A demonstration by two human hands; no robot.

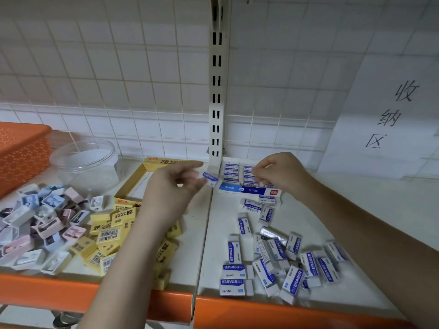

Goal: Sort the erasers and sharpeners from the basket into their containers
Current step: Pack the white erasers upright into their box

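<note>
My left hand (173, 184) holds one blue-and-white eraser (210, 178) by its fingertips, just left of the blue-and-white eraser box (249, 190). My right hand (280, 172) pinches down into that box, fingers on the rows of erasers (231, 173) packed inside; what it grips is hidden. Several loose blue-and-white erasers (280, 257) lie on the shelf in front of the box. A pile of yellow 2B erasers (111, 233) sits by an open yellow box (164, 163). Pastel sharpeners (40, 222) are heaped at the left.
An orange basket (21, 153) stands at the far left, with a clear round plastic tub (88, 162) beside it. A slotted white upright (217, 91) rises behind the boxes. The shelf has an orange front edge (261, 309). A paper sign (392, 115) hangs at the right.
</note>
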